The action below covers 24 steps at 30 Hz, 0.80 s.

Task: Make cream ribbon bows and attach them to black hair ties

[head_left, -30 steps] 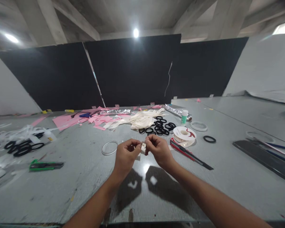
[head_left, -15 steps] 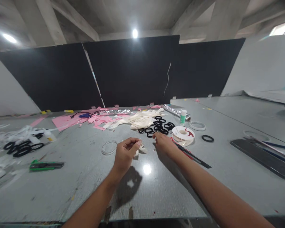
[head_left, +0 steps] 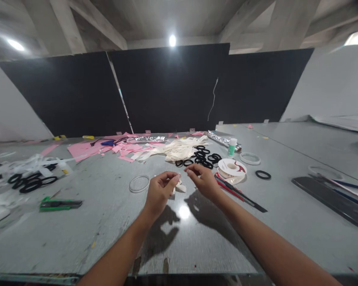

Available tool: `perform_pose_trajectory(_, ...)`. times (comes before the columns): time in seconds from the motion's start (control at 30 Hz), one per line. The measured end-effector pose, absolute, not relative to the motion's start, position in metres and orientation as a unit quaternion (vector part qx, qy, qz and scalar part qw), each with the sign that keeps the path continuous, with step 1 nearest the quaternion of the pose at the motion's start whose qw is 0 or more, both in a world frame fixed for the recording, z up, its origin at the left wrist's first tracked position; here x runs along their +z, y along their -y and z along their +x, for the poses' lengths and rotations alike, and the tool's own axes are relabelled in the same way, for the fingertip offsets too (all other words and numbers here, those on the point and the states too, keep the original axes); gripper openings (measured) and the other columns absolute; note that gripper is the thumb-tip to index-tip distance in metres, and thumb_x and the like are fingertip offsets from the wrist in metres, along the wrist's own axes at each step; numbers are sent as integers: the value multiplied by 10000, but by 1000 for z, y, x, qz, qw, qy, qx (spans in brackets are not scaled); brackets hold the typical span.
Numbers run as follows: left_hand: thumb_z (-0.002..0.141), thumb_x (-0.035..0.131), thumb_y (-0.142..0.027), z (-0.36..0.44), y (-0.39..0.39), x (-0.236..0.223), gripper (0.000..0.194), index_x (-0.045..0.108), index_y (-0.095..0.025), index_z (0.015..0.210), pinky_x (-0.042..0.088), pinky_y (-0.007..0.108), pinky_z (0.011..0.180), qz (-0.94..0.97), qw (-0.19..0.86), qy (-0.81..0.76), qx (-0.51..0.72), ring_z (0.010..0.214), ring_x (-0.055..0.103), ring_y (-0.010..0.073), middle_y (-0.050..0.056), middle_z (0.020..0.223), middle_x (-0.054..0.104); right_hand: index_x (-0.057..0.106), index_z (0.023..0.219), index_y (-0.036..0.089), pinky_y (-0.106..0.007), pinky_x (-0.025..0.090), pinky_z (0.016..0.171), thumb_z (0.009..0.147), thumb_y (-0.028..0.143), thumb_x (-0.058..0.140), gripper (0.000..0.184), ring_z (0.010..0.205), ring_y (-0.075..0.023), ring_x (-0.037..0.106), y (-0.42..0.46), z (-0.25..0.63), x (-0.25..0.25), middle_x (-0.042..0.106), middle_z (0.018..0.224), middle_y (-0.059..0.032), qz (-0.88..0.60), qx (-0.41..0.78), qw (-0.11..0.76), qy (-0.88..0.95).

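Cream ribbon (head_left: 181, 188) sits in a small folded bit at three o'clock from the left hand (head_left: 158, 192), whose thumb and first finger pinch it tight over the grey table (head_left: 116, 234). The right hand (head_left: 205, 183) is at three o'clock too, a bit past the ribbon, with its fingertips close together; I can't tell if they hold anything. From the right hand, a pile of black rings (head_left: 200, 159) lies at twelve o'clock, a white spool (head_left: 226, 163) at two and a red cutter (head_left: 238, 193) at four. From the left hand, a clear ring (head_left: 130, 185) lies just beside it at ten o'clock, a green cutter (head_left: 59, 204) well apart at nine, and a heap of cream strips (head_left: 180, 150) at one.
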<state>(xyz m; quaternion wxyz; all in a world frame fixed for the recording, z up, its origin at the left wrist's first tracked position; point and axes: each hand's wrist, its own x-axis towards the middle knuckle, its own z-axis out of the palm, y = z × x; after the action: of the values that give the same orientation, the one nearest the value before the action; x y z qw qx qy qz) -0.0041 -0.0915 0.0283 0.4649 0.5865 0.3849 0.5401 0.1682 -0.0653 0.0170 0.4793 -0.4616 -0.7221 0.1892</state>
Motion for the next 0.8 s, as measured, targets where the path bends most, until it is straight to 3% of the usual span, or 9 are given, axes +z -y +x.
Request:
perform_pose_trajectory(0.1,714,695,-368,-4,90,28,244,621,-136,737,322,158,440,582,455,-408,537,449,392,39,-44,547,489,652,902,172,-244,390,652,833,224,512,164,685,-130,539,60,166,6,644,777,-19,-494,153,413,749)
perform_pose_trajectory(0.23,717,685,-367,-6,89,31,242,631,-141,786,345,162,451,577,454,-410,542,461,409,42,-38,591,532,651,941,167,-265,398,700,814,201,538,173,754,-155,560,55,164,-7,650,842,-47,-534,122,343,763)
perform_pose_trajectory(0.5,720,669,-348,-8,85,32,218,631,-140,773,360,169,461,570,443,-396,568,476,422,50,-30,616,552,588,1203,217,-359,369,867,873,378,524,373,977,-235,519,62,147,-17,593,1034,-118,-552,35,259,792)
perform_pose_trajectory(0.67,746,626,-341,-12,80,29,234,672,-149,872,352,180,457,588,435,-404,549,469,419,53,-10,680,595,665,975,218,-339,366,847,801,342,621,218,940,-206,507,58,146,-22,581,970,-73,-548,66,268,789)
perform_pose_trajectory(0.8,734,615,-311,-15,77,28,261,698,-151,923,322,188,442,613,391,-435,531,454,417,67,-9,613,591,627,1017,191,-312,399,807,810,259,594,221,862,-174,533,55,151,-20,606,942,-59,-521,126,362,762)
